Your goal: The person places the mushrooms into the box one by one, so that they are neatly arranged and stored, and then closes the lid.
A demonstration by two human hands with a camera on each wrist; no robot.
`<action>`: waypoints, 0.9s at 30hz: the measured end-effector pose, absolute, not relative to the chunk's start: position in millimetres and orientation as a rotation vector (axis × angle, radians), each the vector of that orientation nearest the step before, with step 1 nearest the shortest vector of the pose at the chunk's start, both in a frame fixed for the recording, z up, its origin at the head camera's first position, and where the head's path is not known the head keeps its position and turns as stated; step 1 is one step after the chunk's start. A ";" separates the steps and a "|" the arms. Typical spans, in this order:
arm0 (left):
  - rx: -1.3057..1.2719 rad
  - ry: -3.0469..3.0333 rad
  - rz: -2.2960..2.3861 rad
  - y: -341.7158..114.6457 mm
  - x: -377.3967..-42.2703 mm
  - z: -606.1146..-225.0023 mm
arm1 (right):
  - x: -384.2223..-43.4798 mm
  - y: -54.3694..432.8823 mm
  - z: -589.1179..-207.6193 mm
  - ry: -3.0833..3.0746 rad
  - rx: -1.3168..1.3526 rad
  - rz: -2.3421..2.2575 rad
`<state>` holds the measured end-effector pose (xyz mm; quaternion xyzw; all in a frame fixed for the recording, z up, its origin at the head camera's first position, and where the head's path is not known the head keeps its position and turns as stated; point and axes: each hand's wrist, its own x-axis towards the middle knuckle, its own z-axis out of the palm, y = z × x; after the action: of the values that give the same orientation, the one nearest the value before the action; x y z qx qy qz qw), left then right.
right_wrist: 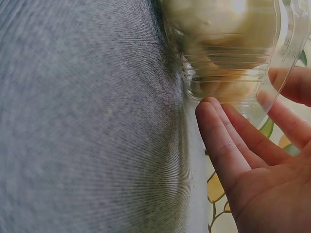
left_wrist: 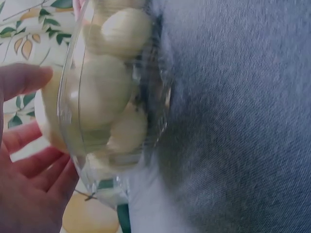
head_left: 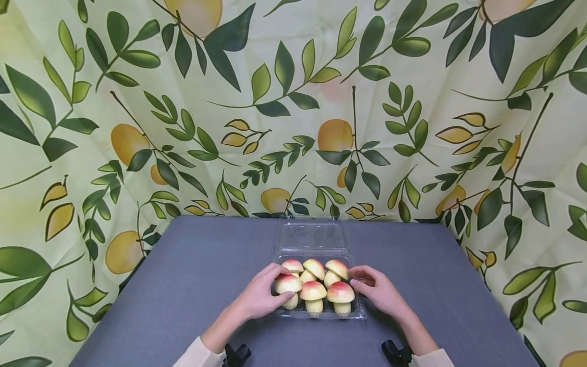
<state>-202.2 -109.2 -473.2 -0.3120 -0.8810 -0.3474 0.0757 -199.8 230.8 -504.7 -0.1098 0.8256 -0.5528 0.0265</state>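
A clear plastic clamshell box (head_left: 321,316) lies with its lid (head_left: 313,236) folded back, away from me. Inside stand several mushrooms (head_left: 313,291) with cream stems and rounded caps blushed pink, in two rows. My left hand (head_left: 263,293) has its thumb and fingers round the cap of the front-left mushroom (head_left: 289,283); in the left wrist view that mushroom (left_wrist: 48,109) shows between thumb and fingers, above the box rim. On the other side, my right hand (head_left: 377,289) rests fingertips (right_wrist: 210,109) against the box wall (right_wrist: 223,68), fingers fairly straight.
A blue-grey cloth covers the table (head_left: 206,255) around the box. Behind it and at both sides hangs a leaf-and-fruit patterned curtain (head_left: 293,127). Black wrist straps (head_left: 237,354) show near the sleeves.
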 end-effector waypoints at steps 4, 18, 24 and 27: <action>-0.970 -2.680 -1.047 -112.2 -203.2 -472.4 | -199.3 231.4 -505.3 2.569 -0.334 -1.694; -0.979 -2.646 -1.143 -114.4 -208.6 -471.8 | -198.3 229.6 -504.8 2.594 -0.266 -1.648; -0.947 -2.600 -1.237 -116.7 -212.3 -471.4 | -197.7 229.0 -497.6 2.569 -0.229 -1.703; -0.906 -2.589 -1.279 -117.6 -214.4 -468.9 | -198.4 229.0 -492.6 2.590 -0.183 -1.696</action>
<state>-214.4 -117.6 -468.9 -0.2990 -0.8540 -0.4219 0.0577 -198.4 229.0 -492.6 -0.0591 0.8350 -0.5468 0.0200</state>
